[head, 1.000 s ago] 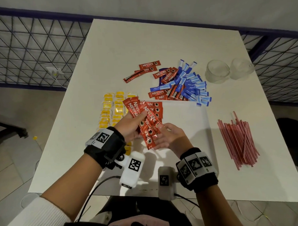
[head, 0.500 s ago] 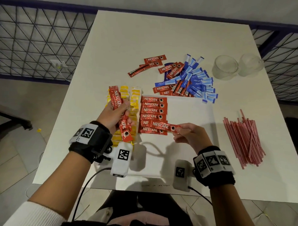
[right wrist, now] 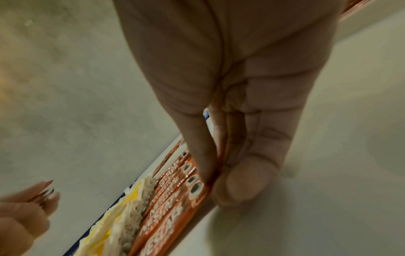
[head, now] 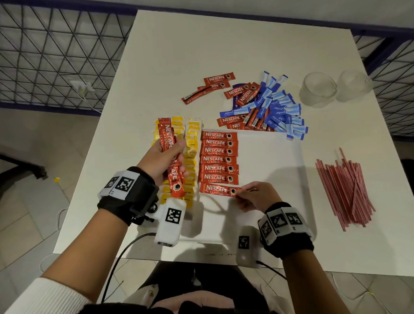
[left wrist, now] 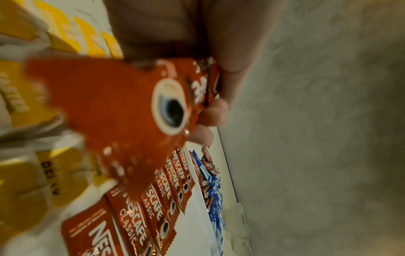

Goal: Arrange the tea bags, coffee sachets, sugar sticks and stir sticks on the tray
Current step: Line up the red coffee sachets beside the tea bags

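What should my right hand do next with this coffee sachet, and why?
Probably lower it flat and let go. Your right hand pinches the coffee sachet by its end, already lined up just below the six sachets laid in a column on the white tray, while your left hand holds more sachets ready.

The left hand was raised with fingers curled round a bundle of sachets; the right hand, lower, pinched one sachet's end.
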`<state>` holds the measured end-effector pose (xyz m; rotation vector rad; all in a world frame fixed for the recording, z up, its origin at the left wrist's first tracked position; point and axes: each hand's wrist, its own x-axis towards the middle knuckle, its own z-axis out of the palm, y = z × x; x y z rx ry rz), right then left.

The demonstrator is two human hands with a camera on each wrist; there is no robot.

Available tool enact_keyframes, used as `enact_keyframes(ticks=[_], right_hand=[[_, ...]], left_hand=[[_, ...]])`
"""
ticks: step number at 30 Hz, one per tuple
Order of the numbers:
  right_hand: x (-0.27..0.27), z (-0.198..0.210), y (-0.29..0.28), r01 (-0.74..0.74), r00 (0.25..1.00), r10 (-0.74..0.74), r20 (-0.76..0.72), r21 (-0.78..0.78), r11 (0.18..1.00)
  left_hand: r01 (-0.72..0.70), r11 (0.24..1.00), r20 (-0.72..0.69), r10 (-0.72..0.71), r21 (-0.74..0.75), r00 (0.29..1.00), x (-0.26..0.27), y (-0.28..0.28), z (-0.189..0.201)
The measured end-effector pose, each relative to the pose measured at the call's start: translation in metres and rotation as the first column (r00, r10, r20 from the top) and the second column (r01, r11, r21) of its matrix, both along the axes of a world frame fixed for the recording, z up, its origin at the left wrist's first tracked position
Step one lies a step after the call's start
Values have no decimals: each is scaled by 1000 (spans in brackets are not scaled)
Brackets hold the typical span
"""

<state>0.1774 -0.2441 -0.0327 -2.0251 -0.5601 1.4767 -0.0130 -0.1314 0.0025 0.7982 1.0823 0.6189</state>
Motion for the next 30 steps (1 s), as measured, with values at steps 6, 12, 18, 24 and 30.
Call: enact_keyframes(ticks=[6, 12, 18, 24, 30], right_hand=[[-3, -3, 6, -5, 996, 5, 87, -9, 1000], [-4, -3, 8, -14, 993, 16, 118, -13, 1000], [-4, -5, 8, -32, 989, 34, 146, -16, 999], [0, 2, 4, -13, 992, 11, 127, 16, 1000], [-9, 37, 15, -55, 997, 66, -43, 218, 974]], left_hand=[[31, 1000, 13, -31, -5, 999, -2, 2, -1], [36, 999, 2, -36, -22, 999, -4, 5, -2], [51, 998, -2, -51, -28, 999, -3, 6, -4], [48, 998, -11, -49, -38, 999, 3, 5, -1], [59, 997, 50, -57, -40, 997, 21, -2, 6]])
